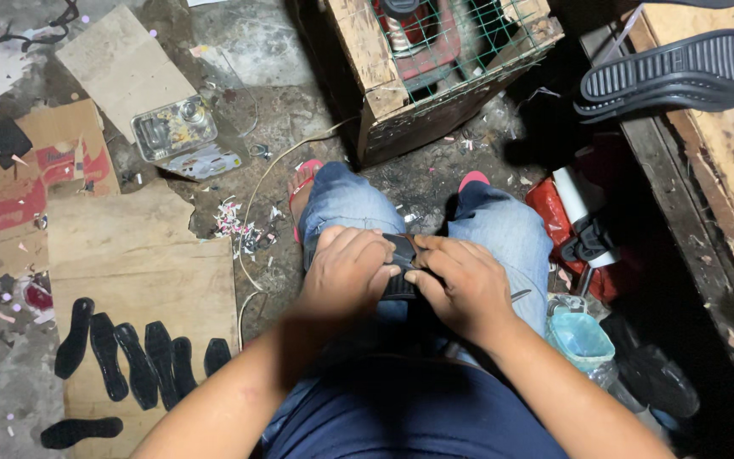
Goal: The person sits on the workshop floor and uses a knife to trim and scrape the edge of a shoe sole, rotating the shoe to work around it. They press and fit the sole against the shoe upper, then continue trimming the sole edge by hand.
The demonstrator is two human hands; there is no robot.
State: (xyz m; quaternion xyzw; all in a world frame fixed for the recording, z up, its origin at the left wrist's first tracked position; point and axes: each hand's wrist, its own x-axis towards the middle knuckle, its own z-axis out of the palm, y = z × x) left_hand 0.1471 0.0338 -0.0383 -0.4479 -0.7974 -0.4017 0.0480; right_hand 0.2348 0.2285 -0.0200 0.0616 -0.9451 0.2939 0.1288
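Observation:
I sit with my knees in blue jeans over a dirty floor. My left hand (346,270) and my right hand (459,285) meet above my lap, both closed on a small black ribbed piece (402,255) that looks like a shoe sole part. The fingers of both hands cover most of it, so its full shape is hidden. A thin metal tool or blade (520,295) pokes out beside my right hand; I cannot tell whether the hand holds it.
Several black sole cut-outs (133,357) lie on cardboard (142,263) at the left. A wooden crate with green mesh (435,64) stands ahead. Black shoe soles (681,72) rest on a wooden bench (724,170) at the right. A teal cup (581,338) sits beside my right knee.

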